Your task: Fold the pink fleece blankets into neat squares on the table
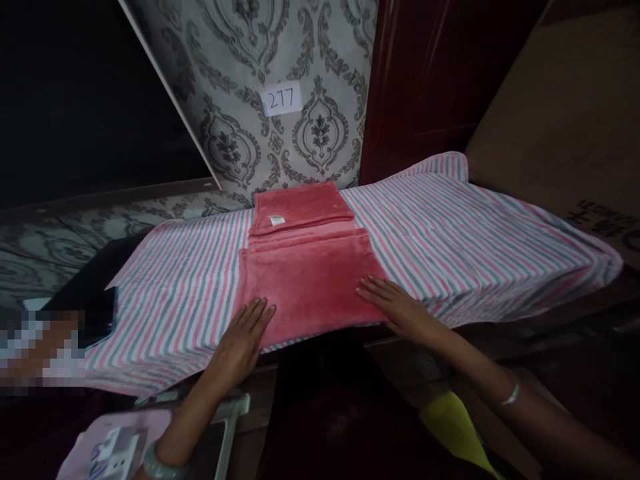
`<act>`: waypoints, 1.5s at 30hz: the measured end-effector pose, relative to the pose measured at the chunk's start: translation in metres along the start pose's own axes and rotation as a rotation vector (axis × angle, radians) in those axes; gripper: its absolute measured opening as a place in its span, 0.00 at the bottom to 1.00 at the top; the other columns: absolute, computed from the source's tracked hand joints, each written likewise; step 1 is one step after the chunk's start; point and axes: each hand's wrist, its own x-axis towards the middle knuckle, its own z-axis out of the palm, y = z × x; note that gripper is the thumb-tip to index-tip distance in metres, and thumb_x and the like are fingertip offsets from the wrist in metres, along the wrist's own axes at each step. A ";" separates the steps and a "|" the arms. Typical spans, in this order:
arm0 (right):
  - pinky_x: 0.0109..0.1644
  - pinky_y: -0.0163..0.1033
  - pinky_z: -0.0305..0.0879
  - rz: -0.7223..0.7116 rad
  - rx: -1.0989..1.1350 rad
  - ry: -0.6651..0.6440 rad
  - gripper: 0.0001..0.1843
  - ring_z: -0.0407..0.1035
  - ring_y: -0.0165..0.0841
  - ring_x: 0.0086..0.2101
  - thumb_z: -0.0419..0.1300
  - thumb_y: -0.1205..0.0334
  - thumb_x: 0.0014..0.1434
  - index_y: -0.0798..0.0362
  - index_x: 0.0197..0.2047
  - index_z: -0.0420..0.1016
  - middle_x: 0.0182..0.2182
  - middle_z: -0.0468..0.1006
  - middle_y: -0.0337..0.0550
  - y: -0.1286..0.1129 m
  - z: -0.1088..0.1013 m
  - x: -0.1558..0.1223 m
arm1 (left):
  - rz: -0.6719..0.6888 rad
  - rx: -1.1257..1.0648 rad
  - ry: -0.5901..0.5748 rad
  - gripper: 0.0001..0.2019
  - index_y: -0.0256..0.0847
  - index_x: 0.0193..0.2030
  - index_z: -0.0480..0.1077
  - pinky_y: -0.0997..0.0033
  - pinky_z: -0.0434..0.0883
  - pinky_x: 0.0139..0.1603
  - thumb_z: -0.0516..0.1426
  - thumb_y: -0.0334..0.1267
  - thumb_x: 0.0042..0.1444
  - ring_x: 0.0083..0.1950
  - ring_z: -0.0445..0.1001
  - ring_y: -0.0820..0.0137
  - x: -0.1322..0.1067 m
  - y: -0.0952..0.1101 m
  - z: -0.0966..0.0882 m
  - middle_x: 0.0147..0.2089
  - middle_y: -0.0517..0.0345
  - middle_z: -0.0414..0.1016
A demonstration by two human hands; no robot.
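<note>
A pink fleece towel [307, 280] lies folded flat on a pink, grey and white striped cloth [440, 227] that covers the table. My left hand [243, 340] rests flat and open on the towel's near left corner. At the near right corner my right hand [395, 303] lies flat with fingers stretched out. Behind it a second folded pink towel [299, 207] with a small white label sits against the wall.
A dark phone [100, 317] lies on the cloth's left end. A paper tag reading 277 [281, 99] is stuck to the patterned wall. A cardboard box [565, 113] stands at the right. A pink packet [115, 443] and a yellow object [453, 420] sit below the table edge.
</note>
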 end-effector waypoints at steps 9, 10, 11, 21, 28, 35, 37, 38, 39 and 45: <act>0.68 0.60 0.50 0.087 -0.026 0.001 0.28 0.54 0.46 0.66 0.51 0.54 0.68 0.49 0.69 0.61 0.67 0.62 0.50 -0.022 -0.021 0.093 | -0.079 -0.090 0.029 0.26 0.37 0.69 0.58 0.48 0.56 0.71 0.46 0.42 0.67 0.71 0.58 0.59 0.097 0.022 -0.027 0.70 0.43 0.62; 0.68 0.60 0.49 0.107 -0.049 0.004 0.28 0.54 0.46 0.66 0.51 0.53 0.69 0.48 0.69 0.60 0.67 0.61 0.50 -0.021 -0.017 0.111 | -0.104 -0.074 0.007 0.26 0.36 0.69 0.58 0.48 0.54 0.71 0.46 0.42 0.67 0.72 0.57 0.58 0.115 0.021 -0.026 0.70 0.42 0.60; 0.68 0.60 0.49 0.134 -0.072 0.003 0.28 0.52 0.46 0.67 0.50 0.53 0.69 0.48 0.70 0.60 0.67 0.60 0.50 -0.020 -0.012 0.128 | -0.140 -0.054 -0.026 0.26 0.35 0.70 0.57 0.46 0.53 0.71 0.47 0.41 0.67 0.72 0.56 0.57 0.131 0.019 -0.025 0.71 0.41 0.59; 0.70 0.60 0.37 0.282 -0.143 0.002 0.31 0.42 0.46 0.70 0.47 0.47 0.69 0.45 0.72 0.53 0.71 0.51 0.48 0.017 0.037 0.171 | -0.285 0.093 -0.079 0.29 0.45 0.73 0.51 0.38 0.46 0.71 0.45 0.49 0.67 0.76 0.44 0.56 0.158 -0.010 0.022 0.76 0.51 0.46; 0.71 0.59 0.35 0.303 -0.111 -0.014 0.32 0.42 0.44 0.70 0.46 0.47 0.69 0.45 0.73 0.52 0.72 0.50 0.47 0.019 0.040 0.172 | -0.292 0.062 -0.050 0.30 0.43 0.72 0.53 0.40 0.46 0.72 0.46 0.49 0.67 0.75 0.46 0.57 0.158 -0.010 0.023 0.75 0.48 0.48; 0.70 0.60 0.36 0.300 -0.122 -0.010 0.32 0.42 0.45 0.70 0.46 0.47 0.69 0.44 0.73 0.51 0.72 0.49 0.47 0.021 0.041 0.171 | -0.548 0.138 0.083 0.30 0.38 0.70 0.58 0.36 0.45 0.70 0.47 0.50 0.65 0.74 0.50 0.52 0.156 -0.006 0.020 0.73 0.39 0.53; 0.70 0.60 0.37 0.305 -0.135 -0.008 0.31 0.43 0.46 0.70 0.46 0.48 0.69 0.45 0.72 0.53 0.71 0.50 0.48 0.021 0.042 0.171 | -0.622 0.157 0.101 0.31 0.36 0.70 0.58 0.35 0.45 0.70 0.47 0.51 0.65 0.74 0.50 0.50 0.155 -0.005 0.020 0.73 0.36 0.53; 0.70 0.60 0.37 0.305 -0.138 -0.005 0.31 0.43 0.46 0.69 0.47 0.48 0.69 0.45 0.72 0.54 0.71 0.51 0.49 0.021 0.043 0.171 | -0.643 0.161 0.104 0.32 0.36 0.70 0.58 0.35 0.46 0.69 0.47 0.52 0.64 0.74 0.50 0.49 0.155 -0.004 0.020 0.73 0.35 0.53; 0.70 0.60 0.37 0.303 -0.139 0.000 0.31 0.44 0.46 0.69 0.47 0.48 0.69 0.45 0.72 0.54 0.71 0.51 0.49 0.022 0.044 0.171 | -0.658 0.163 0.104 0.32 0.35 0.70 0.58 0.35 0.47 0.69 0.48 0.52 0.64 0.74 0.50 0.49 0.155 -0.003 0.019 0.73 0.34 0.53; 0.70 0.61 0.38 0.271 -0.045 0.063 0.31 0.46 0.47 0.69 0.51 0.50 0.66 0.47 0.70 0.59 0.70 0.54 0.51 0.032 0.055 0.172 | -0.690 0.093 0.040 0.32 0.35 0.70 0.56 0.36 0.47 0.69 0.49 0.51 0.64 0.75 0.47 0.49 0.154 -0.005 0.014 0.73 0.35 0.51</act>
